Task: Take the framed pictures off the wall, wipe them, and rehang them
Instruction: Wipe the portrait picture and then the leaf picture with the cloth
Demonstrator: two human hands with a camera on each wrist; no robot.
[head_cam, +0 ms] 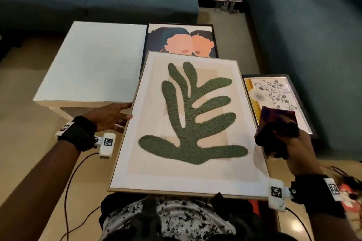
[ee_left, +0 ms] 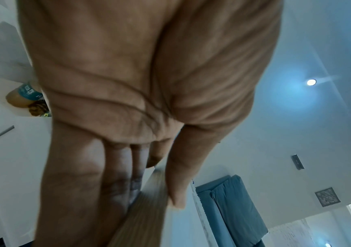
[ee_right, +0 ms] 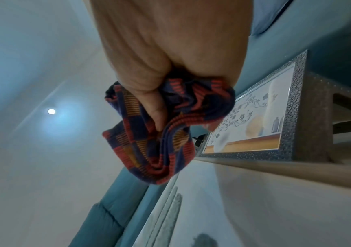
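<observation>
From the head view the left hand (head_cam: 111, 115) grips the leaf picture's (head_cam: 188, 123) left edge on the lap while the right hand (head_cam: 293, 143) clutches a cloth (head_cam: 278, 123) above the floral picture (head_cam: 274, 92); the left wrist view shows the thumb (ee_left: 181, 175) over the frame, the right wrist view fingers (ee_right: 155, 107) bunching plaid cloth

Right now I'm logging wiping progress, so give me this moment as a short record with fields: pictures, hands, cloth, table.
picture in work: green leaf picture, light wood frame, tilted up on the person's lap
left hand: holds its left edge, thumb on front
right hand: grips the checked cloth at its right edge
other pictures: two faces picture and floral picture, beyond
table: white table, left
</observation>
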